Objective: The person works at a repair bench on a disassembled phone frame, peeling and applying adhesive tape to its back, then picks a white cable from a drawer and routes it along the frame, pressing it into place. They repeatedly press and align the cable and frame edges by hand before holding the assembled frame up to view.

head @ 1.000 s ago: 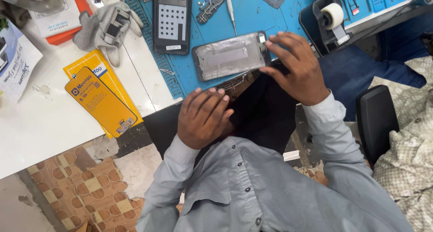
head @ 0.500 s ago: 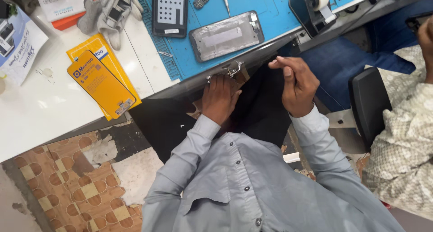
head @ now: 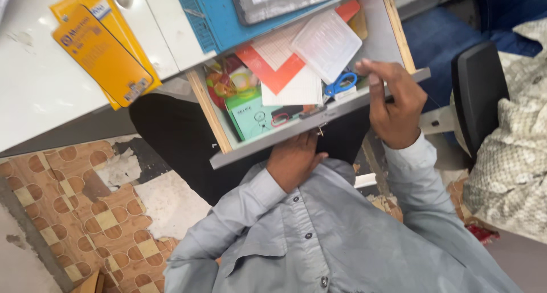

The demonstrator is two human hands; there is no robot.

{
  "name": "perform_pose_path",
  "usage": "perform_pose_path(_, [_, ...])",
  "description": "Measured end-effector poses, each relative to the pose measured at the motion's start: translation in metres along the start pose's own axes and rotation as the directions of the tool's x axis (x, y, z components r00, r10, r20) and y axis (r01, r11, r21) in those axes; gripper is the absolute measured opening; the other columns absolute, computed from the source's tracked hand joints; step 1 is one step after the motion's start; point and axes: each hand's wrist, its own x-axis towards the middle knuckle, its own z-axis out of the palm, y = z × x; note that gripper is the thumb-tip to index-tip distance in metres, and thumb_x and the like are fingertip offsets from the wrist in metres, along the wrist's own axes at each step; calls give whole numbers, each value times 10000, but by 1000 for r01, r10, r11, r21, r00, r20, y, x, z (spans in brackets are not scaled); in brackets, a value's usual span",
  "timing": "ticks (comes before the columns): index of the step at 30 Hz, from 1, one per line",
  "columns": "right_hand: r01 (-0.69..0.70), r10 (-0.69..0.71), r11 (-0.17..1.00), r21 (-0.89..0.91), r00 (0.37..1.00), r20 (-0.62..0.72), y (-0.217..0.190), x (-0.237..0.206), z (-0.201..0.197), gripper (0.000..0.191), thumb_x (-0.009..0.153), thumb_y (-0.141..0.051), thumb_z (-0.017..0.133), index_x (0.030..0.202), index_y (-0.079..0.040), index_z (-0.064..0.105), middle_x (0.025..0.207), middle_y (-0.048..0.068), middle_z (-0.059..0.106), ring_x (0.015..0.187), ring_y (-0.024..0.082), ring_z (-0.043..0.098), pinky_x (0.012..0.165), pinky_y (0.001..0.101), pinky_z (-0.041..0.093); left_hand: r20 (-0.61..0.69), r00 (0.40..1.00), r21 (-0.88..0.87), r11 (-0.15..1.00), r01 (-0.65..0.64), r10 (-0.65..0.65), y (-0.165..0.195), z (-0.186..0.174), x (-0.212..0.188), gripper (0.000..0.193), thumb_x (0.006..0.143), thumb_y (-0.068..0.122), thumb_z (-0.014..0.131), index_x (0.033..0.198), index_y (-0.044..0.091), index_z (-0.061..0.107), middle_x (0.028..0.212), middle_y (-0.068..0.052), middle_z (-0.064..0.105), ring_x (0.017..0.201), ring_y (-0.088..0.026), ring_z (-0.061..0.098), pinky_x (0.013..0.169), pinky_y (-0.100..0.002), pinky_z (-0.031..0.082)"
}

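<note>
The drawer (head: 319,128) is open under the tabletop (head: 51,93). The left hand (head: 293,159) grips its front edge from below. The right hand (head: 393,105) is loosely curled at the edge, holding nothing. Blue scissors (head: 340,84), papers (head: 296,91) and a green box (head: 253,115) lie inside.

Repair workshop: blue work mat (head: 219,19), cluttered drawer (head: 319,125).
</note>
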Motion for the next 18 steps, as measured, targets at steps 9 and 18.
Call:
perform_pose_path(9, [-136,305,885,-445,892,334,19,-18,-13,191,1097,-206,630,1062,-34,705,776,169,689,695,371,677,624,470,510,355,928,-78,993,-92,114,40,-31,-30,579,942,427,624,1315,-15,594,1246,-230,614,1161,-361,600,892,-457,537])
perform_pose_path(18, [-221,365,914,-341,815,449,25,-39,-29,277,1084,-257,567,1011,-28,704,767,170,688,720,368,672,699,479,500,171,899,-272,896,-351,404,-18,-97,51,414,972,140,647,1384,106,625,1329,-125,622,1234,-310,611,989,-427,534])
